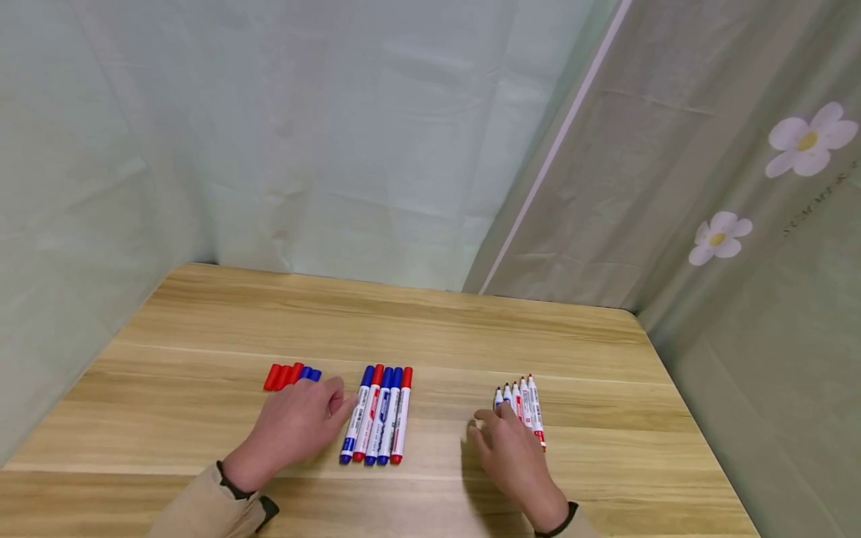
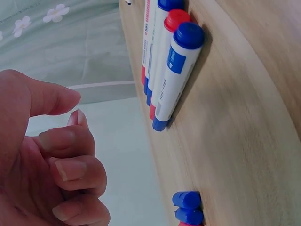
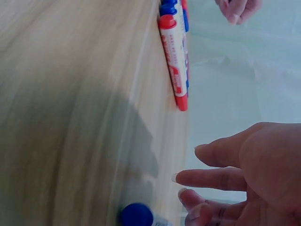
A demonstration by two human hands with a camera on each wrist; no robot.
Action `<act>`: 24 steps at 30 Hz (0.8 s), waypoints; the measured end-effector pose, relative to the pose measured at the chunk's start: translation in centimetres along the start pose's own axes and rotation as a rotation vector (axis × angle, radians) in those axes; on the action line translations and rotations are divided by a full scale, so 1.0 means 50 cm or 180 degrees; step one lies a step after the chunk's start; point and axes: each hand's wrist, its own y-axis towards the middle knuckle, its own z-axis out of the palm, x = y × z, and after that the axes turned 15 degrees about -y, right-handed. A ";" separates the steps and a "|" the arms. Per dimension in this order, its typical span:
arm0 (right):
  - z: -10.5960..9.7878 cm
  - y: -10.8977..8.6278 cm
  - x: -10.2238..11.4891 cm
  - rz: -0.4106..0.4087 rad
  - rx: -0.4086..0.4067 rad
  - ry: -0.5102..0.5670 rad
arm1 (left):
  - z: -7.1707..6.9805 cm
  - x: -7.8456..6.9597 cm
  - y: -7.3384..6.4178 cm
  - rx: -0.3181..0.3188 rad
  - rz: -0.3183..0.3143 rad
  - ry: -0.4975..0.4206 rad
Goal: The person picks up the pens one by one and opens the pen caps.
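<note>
Head view: shows left hand (image 1: 296, 426) just beside red and blue marker caps (image 1: 285, 376), overlapping part of the group. Immediately right of left hand: five capped marker pens (image 1: 380, 415), aligned side by side on wood-grain table (image 1: 430, 321). Beneath and beyond right hand (image 1: 513, 456): five uncapped marker pens (image 1: 526, 400), tips pointing away; cannot tell whether touching.

Left wrist view: shows left thumb and forefinger separated by narrow gap, remaining fingers loosely curled, well apart from the capped row.

Right wrist view: shows right thumb and forefinger narrowly spaced, remaining fingers relaxed; near fingertips, one blue marker end (image 3: 136, 215).
</note>
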 end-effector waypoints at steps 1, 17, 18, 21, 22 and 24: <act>-0.002 0.001 0.003 -0.0036 0.0005 0.0016 | 0.000 -0.001 -0.001 0.0019 -0.0006 -0.0029; -0.020 0.012 0.062 -0.0974 0.0867 0.0533 | -0.004 -0.001 -0.008 0.0179 0.0005 -0.0379; -0.020 0.013 0.067 -0.1014 0.0851 0.0550 | -0.004 -0.001 -0.008 0.0212 0.0000 -0.0390; -0.023 0.016 0.081 -0.1084 0.0866 0.0599 | -0.005 -0.001 -0.010 0.0306 0.0003 -0.0431; -0.023 0.018 0.086 -0.1106 0.0884 0.0610 | -0.006 0.000 -0.011 0.0326 0.0005 -0.0444; -0.022 0.022 0.095 -0.1154 0.0928 0.0636 | -0.007 -0.001 -0.012 0.0356 -0.0023 -0.0472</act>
